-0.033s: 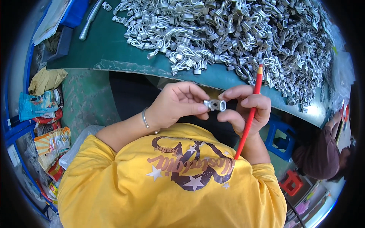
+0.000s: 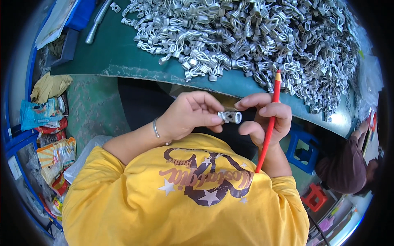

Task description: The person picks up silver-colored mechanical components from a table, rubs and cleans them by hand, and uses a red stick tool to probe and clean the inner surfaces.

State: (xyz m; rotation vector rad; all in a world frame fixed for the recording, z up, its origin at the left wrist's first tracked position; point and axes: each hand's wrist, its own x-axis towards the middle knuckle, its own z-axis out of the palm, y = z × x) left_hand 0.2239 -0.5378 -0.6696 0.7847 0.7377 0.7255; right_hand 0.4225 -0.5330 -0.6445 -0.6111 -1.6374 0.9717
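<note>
Between the thumb and fingers of my left hand (image 2: pixel 195 115) is a small silver metal fitting (image 2: pixel 230 117), with a ribbed end and an oval opening facing right. My right hand (image 2: pixel 271 117) grips a long red pencil (image 2: pixel 269 131) with a pale band and reddish tip, slanting up through its fingers. The right thumb and forefinger stand apart on either side of the fitting's open end, close but not visibly touching it. Beyond both hands, a big heap of similar silver fittings (image 2: pixel 230 37) covers much of the green table (image 2: pixel 119 53).
A silver-handled tool (image 2: pixel 95 26) lies at the table's far left, near a blue bin (image 2: pixel 80 14). Colourful packages (image 2: pixel 57 156) fill the left side. At right are a blue stool (image 2: pixel 303 149), a red stool (image 2: pixel 315 197) and another person's dark sleeve (image 2: pixel 344 168).
The fitting has shifted slightly left and down in my left hand. My right thumb and forefinger are a little farther from it, and the pencil has tilted slightly.
</note>
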